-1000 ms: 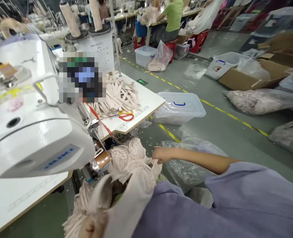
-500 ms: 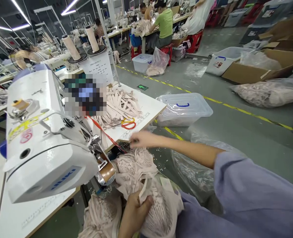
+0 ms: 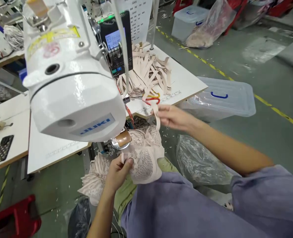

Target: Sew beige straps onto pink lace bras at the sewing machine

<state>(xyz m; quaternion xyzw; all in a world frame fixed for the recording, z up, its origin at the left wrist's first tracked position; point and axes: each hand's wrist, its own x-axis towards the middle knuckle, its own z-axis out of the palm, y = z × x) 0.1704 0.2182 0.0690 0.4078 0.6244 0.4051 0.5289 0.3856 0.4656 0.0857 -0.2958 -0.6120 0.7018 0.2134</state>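
My left hand (image 3: 118, 169) is closed on the edge of a pale pink lace bra piece (image 3: 145, 162) lying on my lap, just below the sewing machine's (image 3: 69, 76) needle end. My right hand (image 3: 172, 116) reaches over the table's front edge and pinches a beige strap (image 3: 157, 114) pulled from the heap of beige straps (image 3: 146, 69) on the white table (image 3: 183, 82). Red and yellow scissors (image 3: 153, 98) lie by the heap, close to that hand. More lace pieces (image 3: 94, 178) hang under the machine.
A clear lidded plastic bin (image 3: 218, 100) stands on the floor at right, a clear plastic bag (image 3: 198, 162) beside my knee. The machine's control panel (image 3: 116, 43) sits behind the head. A phone (image 3: 3, 148) lies on the left table. A red stool (image 3: 15, 218) is bottom left.
The view tipped down and closer. My right hand went from the lace on my lap up to the table edge and took a strap. My left hand shifted its grip on the lace piece.
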